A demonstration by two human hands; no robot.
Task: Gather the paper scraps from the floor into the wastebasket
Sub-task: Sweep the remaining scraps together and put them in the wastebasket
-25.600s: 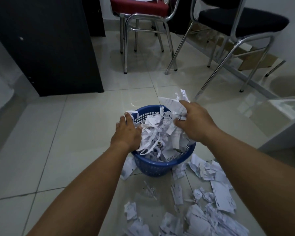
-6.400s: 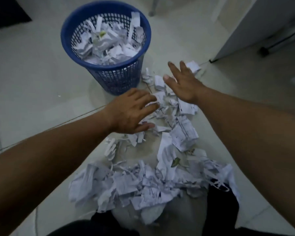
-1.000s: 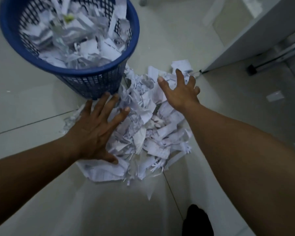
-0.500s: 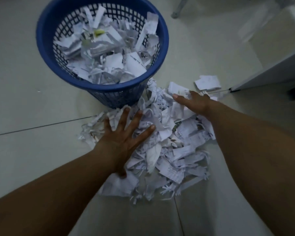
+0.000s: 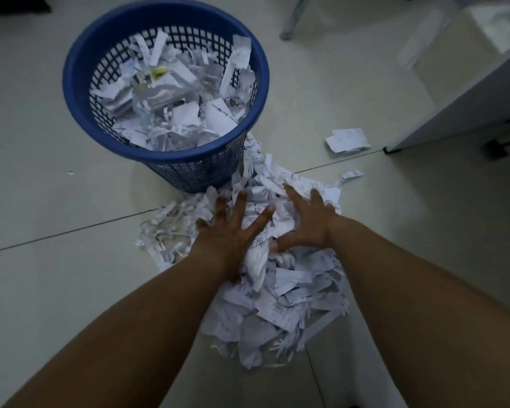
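A blue mesh wastebasket stands on the tiled floor at upper left, more than half full of white paper scraps. A heap of torn paper scraps lies on the floor right against its near side. My left hand presses flat on the heap with fingers spread. My right hand rests on the heap beside it, fingers straight, thumb tucked into the paper. Two stray scraps lie apart to the right: a larger one and a small one.
A white cabinet corner stands at the right with a dark foot below it. A metal chair leg comes down at the top. Pale floor tiles spread to the left of the heap.
Both hands have drawn closer together on top of the heap. My right hand slid inward from the heap's far right edge. The view has shifted slightly down and back.
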